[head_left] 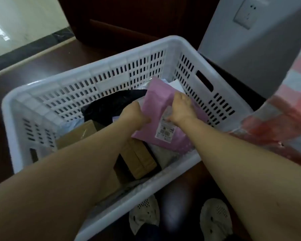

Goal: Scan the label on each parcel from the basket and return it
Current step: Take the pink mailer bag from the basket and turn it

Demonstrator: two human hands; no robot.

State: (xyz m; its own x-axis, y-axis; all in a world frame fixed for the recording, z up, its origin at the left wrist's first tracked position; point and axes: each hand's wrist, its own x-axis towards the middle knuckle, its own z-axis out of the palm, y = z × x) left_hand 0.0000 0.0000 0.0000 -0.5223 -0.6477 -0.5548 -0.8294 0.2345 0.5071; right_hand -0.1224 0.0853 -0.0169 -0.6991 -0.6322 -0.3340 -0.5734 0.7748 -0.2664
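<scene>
Nearest to the camera, both bare forearms reach forward over the near rim of the white basket (163, 178), which stands on the dark floor. Inside, close to the near wall, brown cardboard boxes (139, 159) lie flat, and a grey mailer (165, 153) lies at their right. Above them the pink parcel (165, 108) is in both hands, in the right half of the basket, at about 1 o'clock from the basket's middle. Its long axis runs from 7 o'clock to 1 o'clock, and its far end tilts up toward the far right corner. The white label (166, 129) with a barcode faces up on the near part. The left hand (135, 113) grasps the left edge of the parcel, at 9 o'clock from it; the right hand (181, 110) presses from above on the middle, with the thumb on the label's top. Both hands look equally near to it. Further behind, a black bag (109, 105) lies against the far wall. I judge the label must stay uncovered for scanning, so the right thumb should slide away.
</scene>
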